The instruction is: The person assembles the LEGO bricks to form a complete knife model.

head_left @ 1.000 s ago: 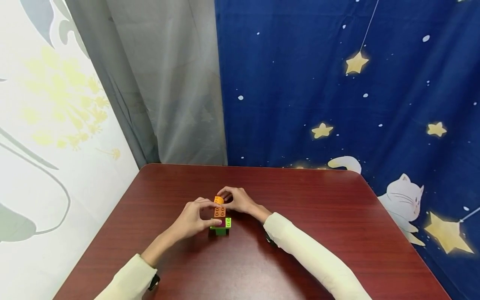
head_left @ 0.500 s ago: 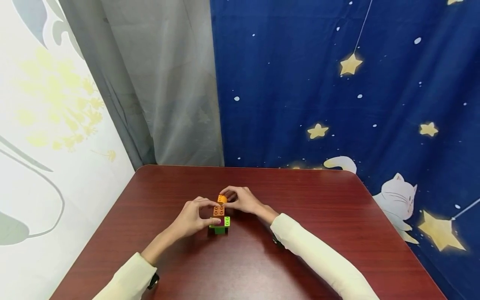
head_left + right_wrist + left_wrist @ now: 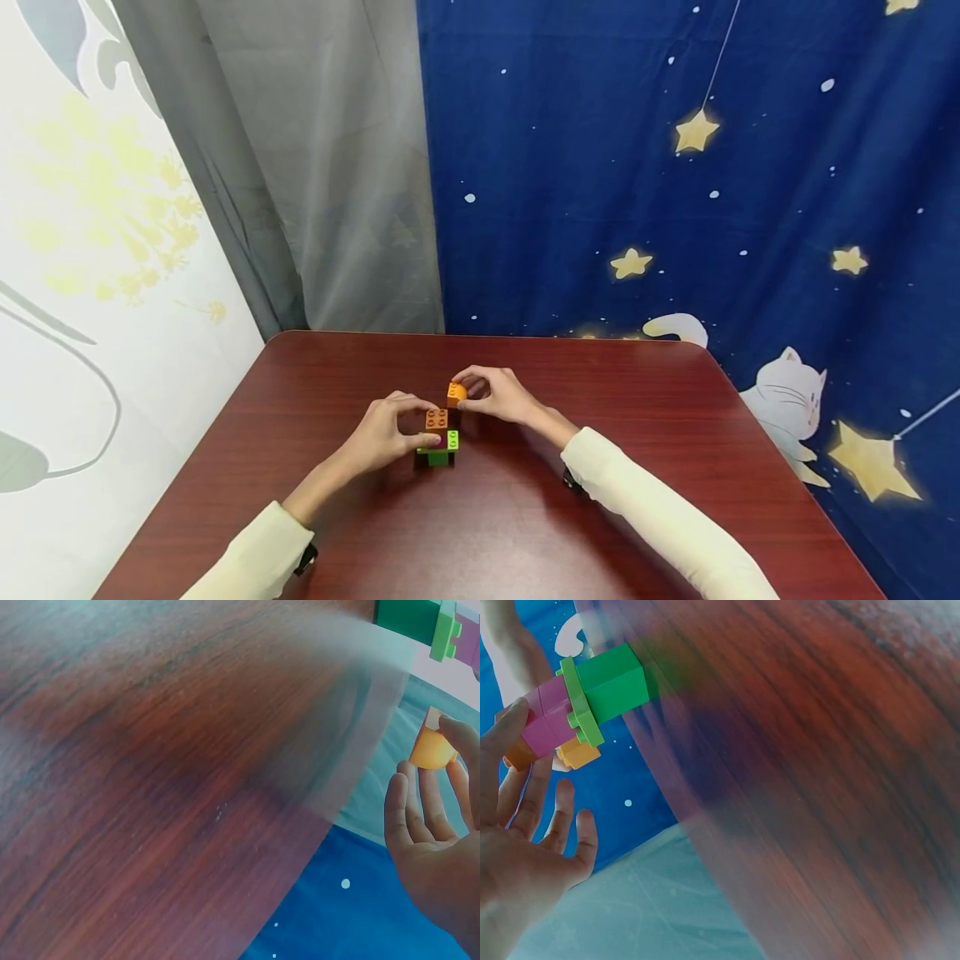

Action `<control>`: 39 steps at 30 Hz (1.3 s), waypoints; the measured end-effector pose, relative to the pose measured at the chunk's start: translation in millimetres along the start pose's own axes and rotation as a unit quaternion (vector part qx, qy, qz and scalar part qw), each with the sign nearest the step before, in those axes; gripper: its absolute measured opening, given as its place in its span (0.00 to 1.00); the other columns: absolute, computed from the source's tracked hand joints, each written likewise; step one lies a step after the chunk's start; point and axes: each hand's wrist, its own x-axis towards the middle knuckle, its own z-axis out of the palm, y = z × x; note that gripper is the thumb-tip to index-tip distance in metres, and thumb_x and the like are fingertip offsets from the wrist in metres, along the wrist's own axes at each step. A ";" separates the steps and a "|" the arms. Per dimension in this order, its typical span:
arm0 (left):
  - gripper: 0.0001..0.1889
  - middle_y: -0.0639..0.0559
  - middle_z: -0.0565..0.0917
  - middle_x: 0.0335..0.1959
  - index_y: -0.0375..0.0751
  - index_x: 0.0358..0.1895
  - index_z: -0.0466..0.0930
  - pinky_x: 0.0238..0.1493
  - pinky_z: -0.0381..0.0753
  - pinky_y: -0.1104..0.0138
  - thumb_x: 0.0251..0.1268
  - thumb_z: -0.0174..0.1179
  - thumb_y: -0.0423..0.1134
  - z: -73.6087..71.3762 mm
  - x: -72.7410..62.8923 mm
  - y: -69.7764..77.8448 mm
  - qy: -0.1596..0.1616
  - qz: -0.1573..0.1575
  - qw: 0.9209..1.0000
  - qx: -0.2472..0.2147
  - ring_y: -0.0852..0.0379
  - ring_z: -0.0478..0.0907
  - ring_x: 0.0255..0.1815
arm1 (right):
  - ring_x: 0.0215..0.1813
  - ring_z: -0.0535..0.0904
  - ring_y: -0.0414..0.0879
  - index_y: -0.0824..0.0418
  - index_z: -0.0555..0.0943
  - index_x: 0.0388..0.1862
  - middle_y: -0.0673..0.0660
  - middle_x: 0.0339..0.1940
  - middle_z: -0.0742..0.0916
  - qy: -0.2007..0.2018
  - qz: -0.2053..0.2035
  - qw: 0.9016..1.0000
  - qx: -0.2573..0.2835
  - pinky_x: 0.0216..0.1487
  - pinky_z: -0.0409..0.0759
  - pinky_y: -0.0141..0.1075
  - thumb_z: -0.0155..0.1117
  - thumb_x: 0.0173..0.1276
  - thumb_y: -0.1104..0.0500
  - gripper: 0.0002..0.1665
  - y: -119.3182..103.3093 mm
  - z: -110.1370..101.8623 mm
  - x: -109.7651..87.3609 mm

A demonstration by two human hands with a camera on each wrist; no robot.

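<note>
My left hand (image 3: pixel 384 433) pinches a small upright stack of toy building bricks between thumb and fingers. The stack has an orange-brown brick (image 3: pixel 437 418) on top and pink bricks (image 3: pixel 549 712) below it. Under those come a light green plate (image 3: pixel 577 701) and a green brick (image 3: pixel 615 682) at the bottom. Just behind and right of the stack, my right hand (image 3: pixel 501 396) pinches a yellow-orange curved brick (image 3: pixel 433 750) by its sides, apart from the stack. In the left wrist view this brick shows partly behind the stack.
The stack stands on a dark red wooden table (image 3: pixel 570 500). Beyond the far edge hang a grey curtain (image 3: pixel 352 167) and a blue curtain (image 3: pixel 555 167) with stars. A pale patterned curtain (image 3: pixel 75 400) is at the left.
My right hand has moved right and slightly away with the yellow-orange brick, from close by the stack's top to clear of it. My left hand keeps its grip. The head view has shifted slightly.
</note>
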 end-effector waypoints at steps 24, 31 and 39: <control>0.20 0.61 0.86 0.40 0.50 0.48 0.89 0.50 0.82 0.48 0.51 0.83 0.46 3.3 4.1 -2.1 0.007 0.001 1.000 -0.007 0.48 0.84 0.47 | 0.42 0.88 0.42 0.54 0.85 0.57 0.51 0.42 0.90 0.007 -0.033 0.999 0.012 0.44 0.87 0.42 0.80 0.64 0.59 0.23 -27.4 -17.3 -16.8; 0.20 0.60 0.86 0.41 0.49 0.48 0.89 0.50 0.82 0.48 0.52 0.82 0.45 3.1 4.2 -1.7 0.003 -0.003 1.000 -0.012 0.48 0.83 0.47 | 0.45 0.89 0.54 0.56 0.85 0.57 0.54 0.44 0.90 0.011 -0.050 0.998 0.041 0.49 0.86 0.46 0.79 0.64 0.60 0.22 -33.0 -19.4 -20.8; 0.20 0.61 0.86 0.40 0.50 0.48 0.89 0.50 0.83 0.52 0.51 0.83 0.46 3.6 3.6 -2.7 0.007 -0.002 1.000 -0.004 0.51 0.83 0.46 | 0.48 0.89 0.53 0.55 0.84 0.57 0.52 0.45 0.90 0.007 -0.046 0.998 0.038 0.52 0.86 0.46 0.79 0.64 0.60 0.23 -43.2 -23.3 -25.3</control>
